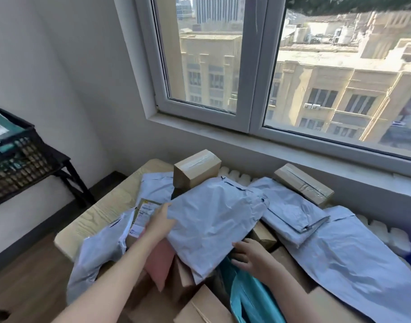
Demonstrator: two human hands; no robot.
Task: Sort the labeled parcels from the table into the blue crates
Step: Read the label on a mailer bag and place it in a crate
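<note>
The grey mailer lay atop the parcel heap at the middle of the bench. The left hand met its 9 o'clock edge, fingers fairly straight; whether they pinched it could not be told. The right hand rested at its 5 o'clock edge, fingers loosely spread, holding nothing. Best to grip both edges, lift without dragging neighbours, check the label, then carry it to the crate at 9 o'clock.

grey mailer of crinkled, faintly shiny plastic, cardboard box matt brown, tape on it clear and glossy, pink mailer smooth matt, teal bag glossy plastic, table pale wood grain, crate dark plastic lattice, window frame smooth painted
</note>
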